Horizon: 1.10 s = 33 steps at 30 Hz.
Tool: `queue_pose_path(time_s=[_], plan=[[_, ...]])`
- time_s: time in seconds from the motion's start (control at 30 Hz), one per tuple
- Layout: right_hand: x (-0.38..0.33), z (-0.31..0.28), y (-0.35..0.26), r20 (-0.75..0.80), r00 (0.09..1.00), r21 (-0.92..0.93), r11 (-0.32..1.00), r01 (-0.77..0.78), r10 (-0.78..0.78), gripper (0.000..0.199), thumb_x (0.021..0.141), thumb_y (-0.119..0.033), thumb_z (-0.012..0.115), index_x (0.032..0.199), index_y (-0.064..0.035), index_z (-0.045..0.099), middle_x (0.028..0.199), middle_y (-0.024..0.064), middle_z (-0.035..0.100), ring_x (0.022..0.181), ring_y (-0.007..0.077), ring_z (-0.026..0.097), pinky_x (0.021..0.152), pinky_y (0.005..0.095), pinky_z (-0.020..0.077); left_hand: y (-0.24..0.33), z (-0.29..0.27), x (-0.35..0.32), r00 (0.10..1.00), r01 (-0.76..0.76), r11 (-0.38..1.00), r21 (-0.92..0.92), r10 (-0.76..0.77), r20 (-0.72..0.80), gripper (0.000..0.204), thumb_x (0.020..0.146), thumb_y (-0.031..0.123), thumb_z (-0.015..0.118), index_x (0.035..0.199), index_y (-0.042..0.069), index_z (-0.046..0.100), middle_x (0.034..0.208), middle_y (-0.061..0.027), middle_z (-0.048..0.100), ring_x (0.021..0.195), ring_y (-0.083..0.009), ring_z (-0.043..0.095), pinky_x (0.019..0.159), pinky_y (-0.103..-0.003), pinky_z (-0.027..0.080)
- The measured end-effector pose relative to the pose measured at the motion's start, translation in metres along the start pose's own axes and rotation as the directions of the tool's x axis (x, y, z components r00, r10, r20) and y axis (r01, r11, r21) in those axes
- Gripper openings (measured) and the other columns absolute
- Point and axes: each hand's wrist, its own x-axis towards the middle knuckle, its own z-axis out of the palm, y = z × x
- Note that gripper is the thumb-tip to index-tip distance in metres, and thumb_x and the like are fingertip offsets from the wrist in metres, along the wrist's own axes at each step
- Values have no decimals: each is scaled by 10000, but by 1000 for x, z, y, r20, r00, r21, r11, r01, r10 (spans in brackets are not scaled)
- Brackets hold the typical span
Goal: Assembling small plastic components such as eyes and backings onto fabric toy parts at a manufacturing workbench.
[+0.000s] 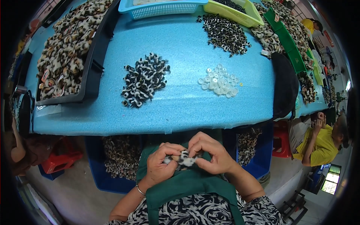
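Between my two hands, above my green apron and just in front of the table edge, is a small fluffy plush piece (186,160) in white, black and tan. My left hand (160,163) pinches its left end with thumb and fingers. The thumb and curled fingers of my right hand (214,153) grip the other end. Much of the piece is hidden by my fingers. On the table ahead lie a heap of small black-and-white parts (144,80) and, to the right, a group of translucent white plastic discs (221,82).
A black crate (92,67) of plush pieces stands left on the blue table (180,101). Behind are a blue basket (161,10), a yellow basket (245,15) and more black-and-white parts (227,35). Blue bins (95,170) flank my lap. A person in yellow (318,144) sits right.
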Motion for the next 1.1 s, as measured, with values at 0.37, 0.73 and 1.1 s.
queue_pose_path(time_s=[0.37, 0.73, 1.1], plan=[[80, -69, 10, -220, 816, -918, 397, 12, -535, 206, 751, -24, 738, 937, -83, 673, 875, 70, 544, 805, 241, 520, 715, 366, 365, 3, 3, 9, 977, -215, 920, 327, 202, 75, 352, 631, -166, 545, 916, 38, 509, 936, -142, 658, 719, -276, 596, 648, -349, 406], [58, -21, -11, -74, 943, -709, 682, 180, -326, 173, 746, -49, 734, 863, -96, 616, 794, 33, 592, 754, 217, 569, 711, 374, 352, 12, -10, 3, 942, -322, 889, 325, 336, 13, 403, 595, -184, 542, 933, 35, 548, 937, -139, 657, 696, -266, 579, 656, -342, 394], [15, 24, -11, -82, 995, -163, 984, -72, 60, 113, 821, -61, 725, 931, -34, 722, 874, 56, 702, 784, 136, 638, 750, 276, 465, 21, -8, -17, 977, -199, 961, 194, 210, -35, 300, 767, -182, 592, 948, 57, 567, 1023, -111, 536, 844, -173, 533, 679, -260, 440]])
